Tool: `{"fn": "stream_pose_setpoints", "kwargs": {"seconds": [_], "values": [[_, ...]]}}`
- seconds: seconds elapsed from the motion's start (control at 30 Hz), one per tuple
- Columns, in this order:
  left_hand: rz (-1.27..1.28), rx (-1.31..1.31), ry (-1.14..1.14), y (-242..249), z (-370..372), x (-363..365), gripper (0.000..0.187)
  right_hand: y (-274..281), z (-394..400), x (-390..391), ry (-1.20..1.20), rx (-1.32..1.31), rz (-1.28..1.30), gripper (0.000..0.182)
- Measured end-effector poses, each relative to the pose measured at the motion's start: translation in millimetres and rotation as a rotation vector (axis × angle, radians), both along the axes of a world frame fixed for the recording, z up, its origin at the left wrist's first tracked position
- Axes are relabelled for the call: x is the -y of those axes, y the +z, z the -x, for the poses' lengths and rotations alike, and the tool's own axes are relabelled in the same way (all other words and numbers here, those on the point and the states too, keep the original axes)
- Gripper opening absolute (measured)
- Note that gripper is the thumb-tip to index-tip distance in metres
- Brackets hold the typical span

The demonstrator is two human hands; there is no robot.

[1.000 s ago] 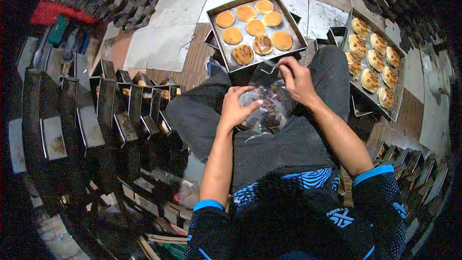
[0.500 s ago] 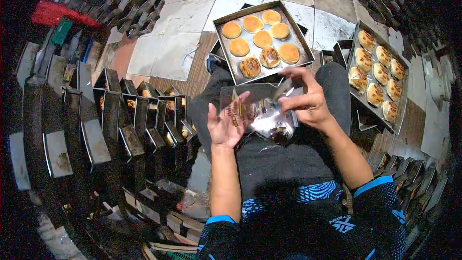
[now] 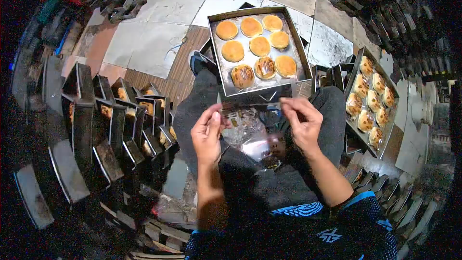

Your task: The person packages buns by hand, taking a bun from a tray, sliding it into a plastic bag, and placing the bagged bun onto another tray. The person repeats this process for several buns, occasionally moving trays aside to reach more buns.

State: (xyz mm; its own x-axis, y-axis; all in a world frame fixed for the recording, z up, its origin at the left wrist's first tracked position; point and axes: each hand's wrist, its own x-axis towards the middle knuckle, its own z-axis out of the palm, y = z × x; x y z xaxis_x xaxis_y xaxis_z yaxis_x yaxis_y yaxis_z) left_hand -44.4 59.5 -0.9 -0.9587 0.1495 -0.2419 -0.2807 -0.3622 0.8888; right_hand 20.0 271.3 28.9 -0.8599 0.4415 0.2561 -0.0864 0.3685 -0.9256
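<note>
Both hands up over the lap (image 3: 288,180), each in a narrow pinch: left hand (image 3: 207,137) on the left side of a clear wrapper (image 3: 253,105), right hand (image 3: 305,124) on its right side. Wrapper's held edge runs side to side between them; exact opening can't be told. More plastic (image 3: 260,147) lies below, on the lap. Front tray (image 3: 269,86) of round buns sits straight ahead, just past the fingertips, neither hand clearly nearer. Plain bun (image 3: 286,66) at its near right corner is closer to right hand; glossy bun (image 3: 242,76) at near left, closer to left.
</note>
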Motion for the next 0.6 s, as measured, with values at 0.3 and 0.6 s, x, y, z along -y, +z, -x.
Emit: {"fn": "stream_pose_setpoints", "kwargs": {"seconds": [0.3,0.6], "values": [[-0.158,-0.038,0.326,-49,29,30,0.018,-45,107,-73,0.433,0.431,-0.031,0.037],[-0.193,0.292,0.349,-57,23,36,0.021,-264,229,-221,0.654,0.83,-0.797,0.038]]}}
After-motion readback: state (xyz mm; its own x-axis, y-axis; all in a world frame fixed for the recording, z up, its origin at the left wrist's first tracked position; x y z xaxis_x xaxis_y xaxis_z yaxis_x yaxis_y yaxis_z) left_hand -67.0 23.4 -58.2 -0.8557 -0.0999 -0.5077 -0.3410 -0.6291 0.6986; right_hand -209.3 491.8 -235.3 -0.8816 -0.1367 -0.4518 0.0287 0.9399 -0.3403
